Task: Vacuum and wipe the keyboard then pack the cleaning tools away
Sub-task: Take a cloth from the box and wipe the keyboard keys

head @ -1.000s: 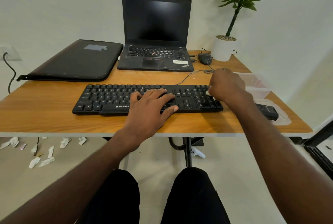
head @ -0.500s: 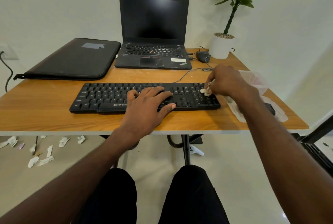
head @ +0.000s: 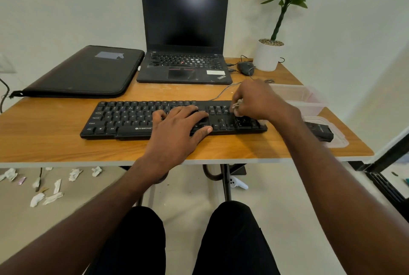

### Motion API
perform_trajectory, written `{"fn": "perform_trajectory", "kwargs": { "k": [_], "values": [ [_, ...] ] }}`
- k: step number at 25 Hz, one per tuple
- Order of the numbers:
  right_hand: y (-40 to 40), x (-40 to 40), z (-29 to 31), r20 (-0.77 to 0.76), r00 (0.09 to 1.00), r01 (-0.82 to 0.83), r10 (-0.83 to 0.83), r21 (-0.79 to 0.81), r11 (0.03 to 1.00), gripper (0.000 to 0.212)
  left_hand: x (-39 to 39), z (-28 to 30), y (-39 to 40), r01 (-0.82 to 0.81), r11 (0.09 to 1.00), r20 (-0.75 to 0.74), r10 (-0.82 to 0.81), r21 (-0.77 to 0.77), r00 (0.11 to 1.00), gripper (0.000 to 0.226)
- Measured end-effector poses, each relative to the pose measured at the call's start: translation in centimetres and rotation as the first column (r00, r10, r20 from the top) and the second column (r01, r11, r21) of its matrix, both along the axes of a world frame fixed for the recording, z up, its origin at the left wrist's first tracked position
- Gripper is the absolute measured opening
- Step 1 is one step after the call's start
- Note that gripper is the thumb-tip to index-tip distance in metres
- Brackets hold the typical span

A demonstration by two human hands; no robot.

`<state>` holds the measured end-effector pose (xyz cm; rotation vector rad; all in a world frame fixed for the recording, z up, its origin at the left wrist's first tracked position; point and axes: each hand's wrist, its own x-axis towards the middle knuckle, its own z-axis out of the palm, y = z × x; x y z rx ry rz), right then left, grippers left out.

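A black keyboard (head: pixel 124 117) lies across the front of the wooden desk (head: pixel 55 142). My left hand (head: pixel 179 131) rests flat on its middle keys, fingers spread, holding nothing. My right hand (head: pixel 256 100) hovers over the keyboard's right end, fingers pinched on a small crumpled white wipe (head: pixel 237 105) that touches the keys near the navigation block. A black handheld vacuum (head: pixel 321 130) lies on a clear plastic lid (head: pixel 338 139) at the desk's right edge, partly hidden by my right forearm.
A clear plastic box (head: pixel 303 97) stands behind the lid. An open laptop (head: pixel 183 31), a black sleeve (head: pixel 84 73), a mouse (head: pixel 245 68) and a potted plant (head: pixel 269 55) fill the back of the desk. Crumpled paper scraps (head: pixel 44 195) litter the floor at left.
My right hand has slid with the wipe from the keyboard's far right end leftwards and back, towards the navigation keys. My left hand has stayed put on the middle keys.
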<state>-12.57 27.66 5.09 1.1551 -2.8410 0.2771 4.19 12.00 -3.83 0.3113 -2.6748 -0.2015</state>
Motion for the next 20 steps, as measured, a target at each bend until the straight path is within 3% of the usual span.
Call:
{"fn": "perform_trajectory", "kwargs": {
  "k": [3, 6, 10, 13, 17, 20],
  "values": [
    [0.0, 0.5, 0.1, 0.111, 0.989, -0.094, 0.103, -0.077, 0.993, 0.018, 0.0, 0.0, -0.1, 0.008, 1.0, -0.004, -0.008, 0.001, 1.0, 0.055],
    [2.2, -0.6, 1.3, 0.27, 0.962, -0.006, 0.032, -0.098, 0.995, 0.016, 0.0, 0.0, -0.2, 0.011, 1.0, -0.007, -0.011, 0.004, 1.0, 0.054],
    [3.0, -1.6, 1.8, 0.056, 0.983, 0.173, -0.177, 0.072, 0.982, 0.015, -0.1, 0.0, -0.2, 0.007, 1.0, -0.003, -0.007, 0.002, 1.0, 0.055],
    [1.9, -0.8, 1.4, 0.089, 0.994, 0.056, -0.063, 0.073, 0.996, 0.013, -0.1, 0.0, -0.1, 0.005, 1.0, 0.002, -0.005, -0.001, 1.0, 0.056],
    [0.8, 0.9, 1.0, 0.348, 0.926, -0.087, 0.145, -0.177, 0.98, 0.015, 0.1, 0.1, -0.1, 0.01, 1.0, -0.003, -0.01, 0.003, 1.0, 0.056],
    [1.1, 0.2, 1.4, 0.378, 0.925, 0.0, 0.032, -0.085, 0.996, 0.015, 0.0, 0.0, -0.1, 0.009, 1.0, 0.002, -0.009, 0.002, 1.0, 0.055]
  ]
}}
